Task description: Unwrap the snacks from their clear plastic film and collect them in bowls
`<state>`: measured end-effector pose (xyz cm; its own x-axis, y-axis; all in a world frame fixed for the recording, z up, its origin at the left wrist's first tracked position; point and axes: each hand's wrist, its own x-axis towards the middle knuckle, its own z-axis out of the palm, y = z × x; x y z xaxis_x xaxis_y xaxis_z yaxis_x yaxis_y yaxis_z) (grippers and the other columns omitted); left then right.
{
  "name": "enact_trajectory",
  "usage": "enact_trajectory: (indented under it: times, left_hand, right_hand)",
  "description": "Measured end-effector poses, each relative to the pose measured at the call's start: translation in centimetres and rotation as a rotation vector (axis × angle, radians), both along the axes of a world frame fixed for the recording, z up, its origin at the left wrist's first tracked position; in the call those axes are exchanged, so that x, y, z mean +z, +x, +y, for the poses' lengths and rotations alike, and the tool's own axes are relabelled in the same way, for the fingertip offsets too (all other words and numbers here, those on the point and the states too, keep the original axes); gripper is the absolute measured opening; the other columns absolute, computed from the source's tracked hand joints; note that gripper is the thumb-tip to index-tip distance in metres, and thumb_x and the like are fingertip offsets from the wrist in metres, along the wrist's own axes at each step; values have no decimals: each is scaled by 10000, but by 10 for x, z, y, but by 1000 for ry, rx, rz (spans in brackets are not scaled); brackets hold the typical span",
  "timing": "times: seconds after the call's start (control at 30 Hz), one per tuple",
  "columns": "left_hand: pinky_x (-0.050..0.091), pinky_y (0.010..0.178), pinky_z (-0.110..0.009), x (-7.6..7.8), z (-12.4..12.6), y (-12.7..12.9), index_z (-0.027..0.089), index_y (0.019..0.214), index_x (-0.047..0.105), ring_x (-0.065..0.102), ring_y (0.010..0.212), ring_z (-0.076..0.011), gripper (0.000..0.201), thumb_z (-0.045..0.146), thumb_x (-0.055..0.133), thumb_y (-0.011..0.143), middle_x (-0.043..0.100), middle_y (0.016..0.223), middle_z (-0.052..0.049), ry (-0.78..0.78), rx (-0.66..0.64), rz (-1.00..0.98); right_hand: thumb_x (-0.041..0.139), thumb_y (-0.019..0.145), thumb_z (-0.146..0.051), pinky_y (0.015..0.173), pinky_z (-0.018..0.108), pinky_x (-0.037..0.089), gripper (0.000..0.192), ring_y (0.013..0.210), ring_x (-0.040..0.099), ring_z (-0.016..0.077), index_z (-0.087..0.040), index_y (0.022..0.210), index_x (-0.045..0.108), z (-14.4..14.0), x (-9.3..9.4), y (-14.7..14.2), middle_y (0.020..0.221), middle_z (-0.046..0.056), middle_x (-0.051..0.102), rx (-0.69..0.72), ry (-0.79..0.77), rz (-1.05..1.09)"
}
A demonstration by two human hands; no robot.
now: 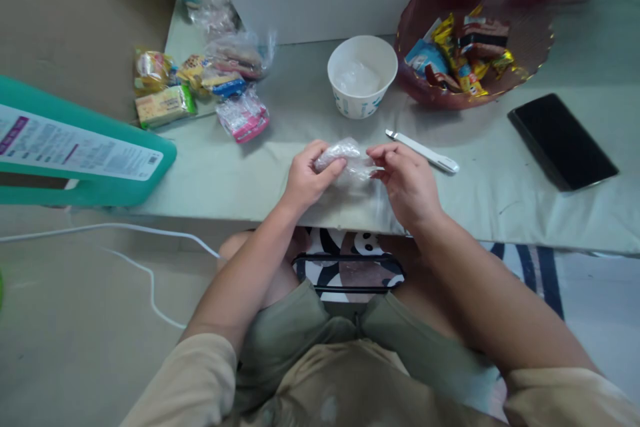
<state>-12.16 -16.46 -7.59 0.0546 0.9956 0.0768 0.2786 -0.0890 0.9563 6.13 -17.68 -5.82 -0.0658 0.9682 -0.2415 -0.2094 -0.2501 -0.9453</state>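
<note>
Above the near table [500, 200] edge, the left hand [305, 177] and right hand [407, 180] both pinch a clear wrapper [347, 157] held between them, fingers closed on it. Just right lies a white knife [425, 151]. Farther off stands a paper bowl [361, 77], a red basket [475, 53] of snacks to its right, a phone [560, 140] near right, and snack packets [200, 87] far left.

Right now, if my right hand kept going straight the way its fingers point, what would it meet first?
The right hand points left, so it would likely meet the clear plastic packet it already pinches, then the left hand holding the other end.
</note>
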Motion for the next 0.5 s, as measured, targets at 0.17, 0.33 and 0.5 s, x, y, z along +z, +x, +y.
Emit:
enact_trajectory:
  times: [0.17,0.33,0.5]
  left_hand:
    - [466,736,-274,3,10,-4,224,712,433,554,777,-135,337,319,749,779,610,847,3,132,200,-21]
    - [424,642,-279,37,53,-4,240,782,467,490,668,-121,346,192,804,716,513,730,46,360,328,149]
    - [473,742,-380,62,129,21,259,673,540,566,732,-218,309,121,812,627,563,686,-4,377,133,568]
  right_hand:
    - [572,750,-435,699,267,466,203,849,658,153,-240,805,576,5,-5,7,891,10,639,-52,-42,-6]
    - [600,725,-465,667,277,441,239,776,623,150,-227,753,582,9,-3,3,799,-1,625,6,-21,7]
    - [582,727,-460,654,288,414,234,729,572,146,-228,705,564,12,-2,-3,737,-3,596,91,-20,3]
